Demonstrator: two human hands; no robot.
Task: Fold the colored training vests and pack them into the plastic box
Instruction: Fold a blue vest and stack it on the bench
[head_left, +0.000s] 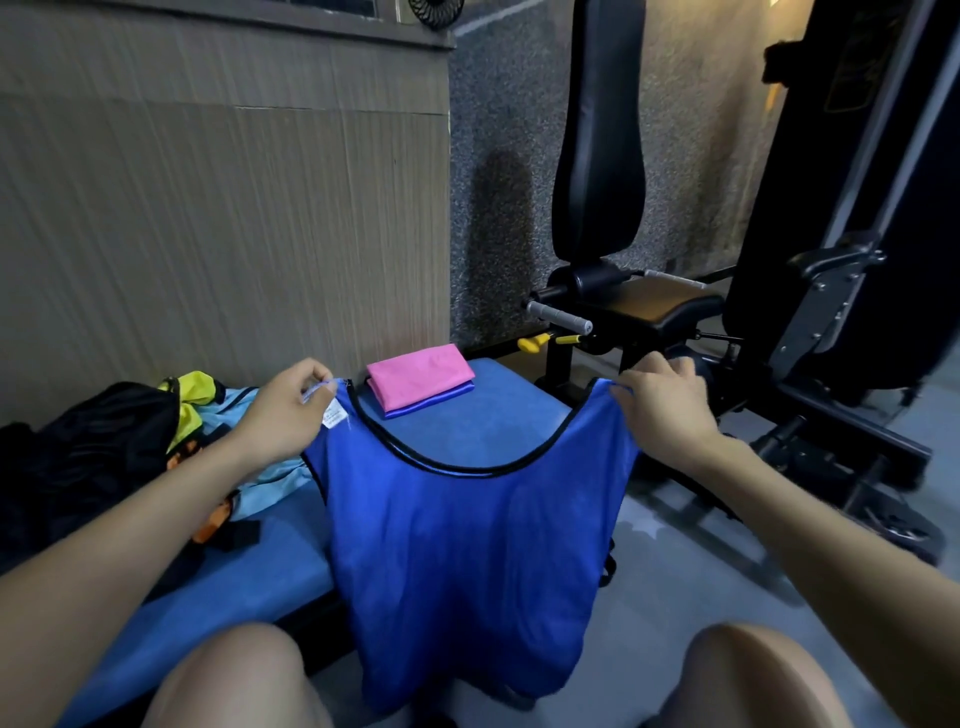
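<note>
A heap of unfolded vests (208, 415) is lying on the blue padded bench (249, 571). The left hand (291, 410) and right hand (665, 410) are pinching the shoulders of a smooth blue vest (467, 561), black-trimmed, hanging over the bench edge before folded pink and blue vests (421, 379).

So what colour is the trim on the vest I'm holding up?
Black, along the blue vest's neckline, head view.

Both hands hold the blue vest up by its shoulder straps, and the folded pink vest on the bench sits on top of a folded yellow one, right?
Not quite. In the head view the folded pink vest lies on a folded blue one, not yellow. The rest holds: left hand and right hand hold the blue vest by its straps.
</note>
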